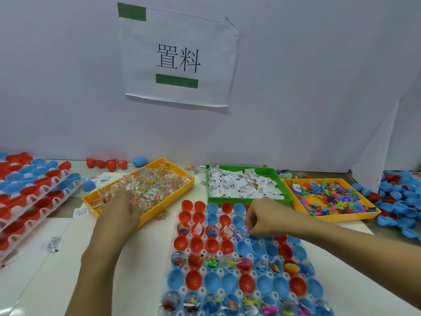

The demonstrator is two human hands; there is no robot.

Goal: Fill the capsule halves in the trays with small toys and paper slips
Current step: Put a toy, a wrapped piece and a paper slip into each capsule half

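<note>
three bins lie beyond the hands: two yellow, one green. the left hand [120,208] reaches with curled fingers into the yellow bin of wrapped toys [145,185], grasp unclear. the right hand [262,218], fingers curled together, hovers over the capsule tray [239,258] on the white bench [45,270]; green bin of paper slips [243,184] just beyond it.

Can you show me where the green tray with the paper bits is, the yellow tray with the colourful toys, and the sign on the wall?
green tray [287,194]: head view, on its right rim.
yellow tray [341,217]: head view, on its near rim.
sign [180,58]: head view, on the printed characters.
</note>
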